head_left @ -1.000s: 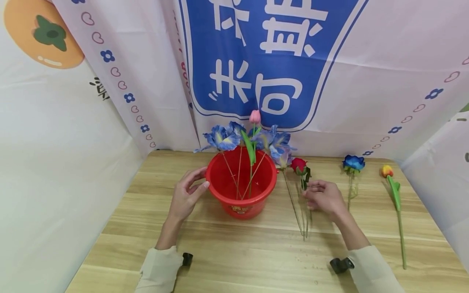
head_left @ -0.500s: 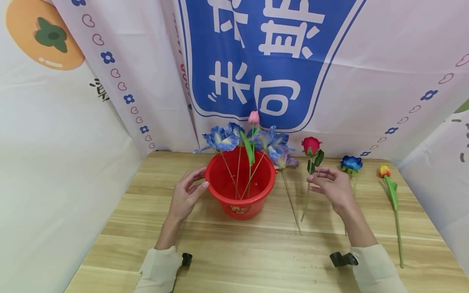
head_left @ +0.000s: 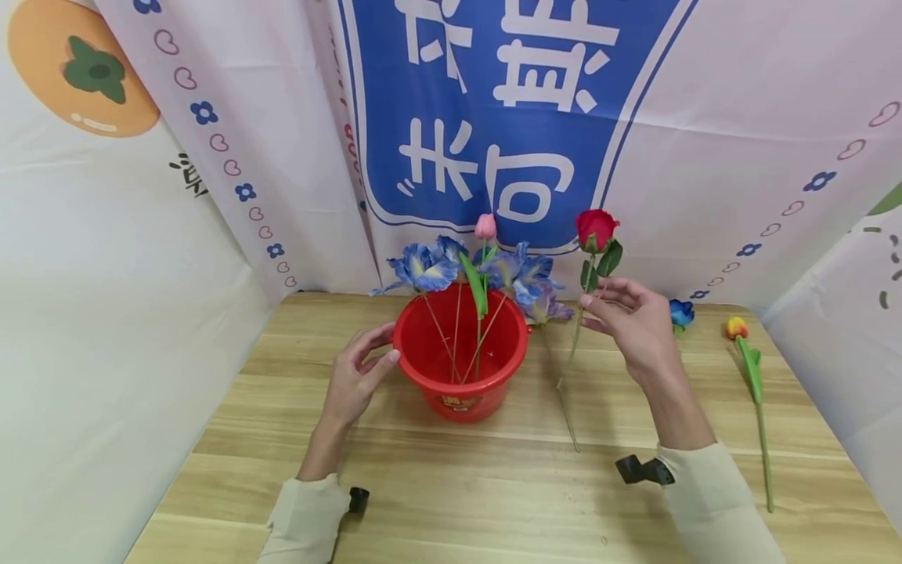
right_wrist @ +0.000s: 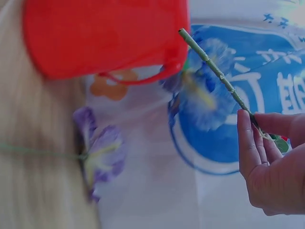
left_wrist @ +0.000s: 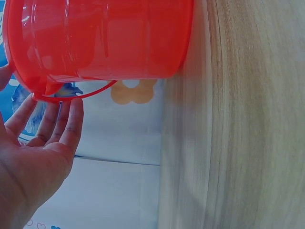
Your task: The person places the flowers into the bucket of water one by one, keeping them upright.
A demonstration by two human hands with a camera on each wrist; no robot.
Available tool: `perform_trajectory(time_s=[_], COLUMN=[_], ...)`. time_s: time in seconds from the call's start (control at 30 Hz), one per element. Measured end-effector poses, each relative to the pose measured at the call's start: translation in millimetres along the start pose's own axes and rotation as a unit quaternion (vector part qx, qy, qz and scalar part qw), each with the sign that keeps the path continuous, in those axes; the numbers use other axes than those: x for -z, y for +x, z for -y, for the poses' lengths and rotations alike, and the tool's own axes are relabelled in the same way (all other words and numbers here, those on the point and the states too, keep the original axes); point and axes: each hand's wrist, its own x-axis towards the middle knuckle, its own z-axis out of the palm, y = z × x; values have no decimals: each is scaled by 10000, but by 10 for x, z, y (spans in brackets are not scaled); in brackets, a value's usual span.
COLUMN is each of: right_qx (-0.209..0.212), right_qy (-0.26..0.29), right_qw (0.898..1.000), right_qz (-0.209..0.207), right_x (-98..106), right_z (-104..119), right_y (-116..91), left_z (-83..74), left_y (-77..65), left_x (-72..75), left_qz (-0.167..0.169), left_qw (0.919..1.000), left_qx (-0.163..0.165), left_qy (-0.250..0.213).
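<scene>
From here I'm seeing the right hand point(head_left: 637, 329) pinching the red rose point(head_left: 597, 229) by its stem, holding it tilted above the table point(head_left: 458, 486), right of the red bucket point(head_left: 486, 403); the left hand point(head_left: 358, 380) is touching the bucket's side, fingers extended, thumb apart; purple flower point(head_left: 544, 304) is lying beside the bucket

Left-wrist view: close behind left fingers point(left_wrist: 74, 121), rolled sideways, facing bucket point(left_wrist: 109, 38). Right-wrist view: close behind right fingers point(right_wrist: 245, 138), rolled oppositely. Head view: farthest, above and behind fingers, facing forward-down over table point(head_left: 458, 486). All share bucket and cloth point(left_wrist: 119, 133) beyond fingers.
</scene>
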Motion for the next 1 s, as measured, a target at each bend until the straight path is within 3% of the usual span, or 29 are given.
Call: perform_trajectory(time_s=[0.4,0.57,1.0], right_qx=[511,702,594], right_qy=[-23,-47,-73], right_qw=[9986,9971,9958], right_qz=[106,285,700], right_x=[-499,-689,-1109], right_z=[277,280,200], right_y=[98,142,140], left_z=[-2,-2,13], left_y=[2,4,-2], left_x=[12,6,12], left_qz=[20,34,44], left_qw=[10000,10000,10000], left_qx=[1,-11,1], left_qy=[45,32,32])
